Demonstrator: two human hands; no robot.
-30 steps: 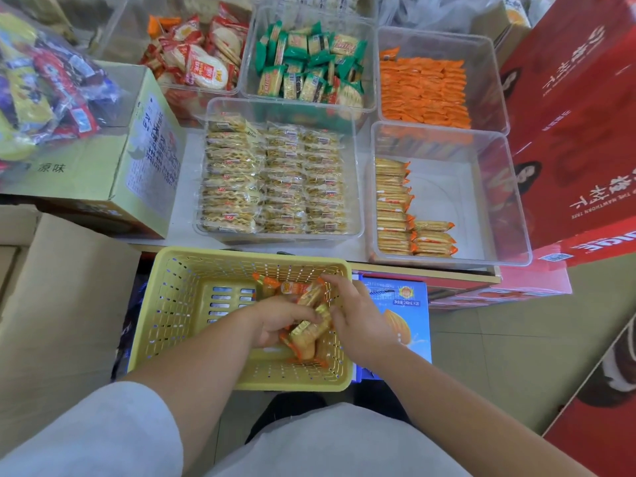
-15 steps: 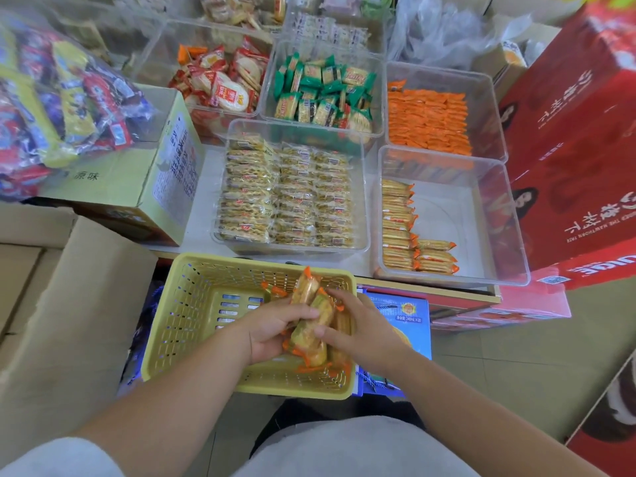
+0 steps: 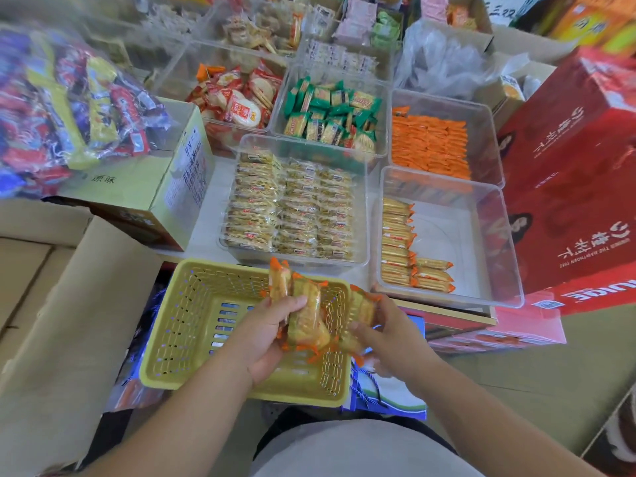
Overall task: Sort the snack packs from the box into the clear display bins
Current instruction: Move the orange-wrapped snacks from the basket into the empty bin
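Observation:
Over the yellow slotted basket point(image 3: 192, 325), my left hand point(image 3: 265, 335) grips a bunch of orange-edged cracker packs point(image 3: 303, 315), held upright above the basket's right side. My right hand point(image 3: 389, 328) holds more of the same packs point(image 3: 361, 311) beside them, just past the basket's right rim. The basket floor looks bare. Ahead to the right, a clear bin point(image 3: 481, 235) holds matching packs point(image 3: 395, 246) stacked in a column along its left wall, with a short pile near its front.
A clear bin of pale biscuit packs point(image 3: 292, 208) stands straight ahead, with bins of green packs point(image 3: 330, 115), red packs point(image 3: 237, 101) and orange packs point(image 3: 430, 146) behind. A carton point(image 3: 151, 191) under a bag of sweets sits left. Red boxes point(image 3: 571, 187) wall the right.
Both hands have risen out of the basket with the orange-edged packs, from its floor to above its rim. My view has tilted up toward the bins.

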